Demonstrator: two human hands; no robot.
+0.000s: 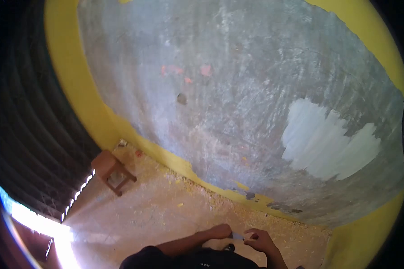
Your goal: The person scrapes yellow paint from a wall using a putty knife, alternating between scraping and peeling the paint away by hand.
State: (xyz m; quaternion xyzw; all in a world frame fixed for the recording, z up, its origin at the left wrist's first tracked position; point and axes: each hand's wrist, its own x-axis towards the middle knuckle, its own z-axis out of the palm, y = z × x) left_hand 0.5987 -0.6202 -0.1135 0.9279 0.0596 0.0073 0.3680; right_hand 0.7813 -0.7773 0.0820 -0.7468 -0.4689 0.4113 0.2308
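My left hand (221, 231) is closed around one end of a small, flat, pale blade-like tool (238, 236) in front of my body. At its other end, the bent fingers of my right hand (260, 241) pinch the edge. The handle end is mostly hidden by my left fist, and the tool is too small to make out exactly. Beyond both hands rises a wall (238, 103) of bare, rough grey plaster, with a white coated patch (325, 141) on its right side.
Yellow paint (72, 76) borders the grey wall. A brown stool (112, 170) stands on the left near the dark corrugated shutter (31, 125), with bright light under its edge. Paint flakes and dust lie over the floor (157, 219), densest along the wall's foot.
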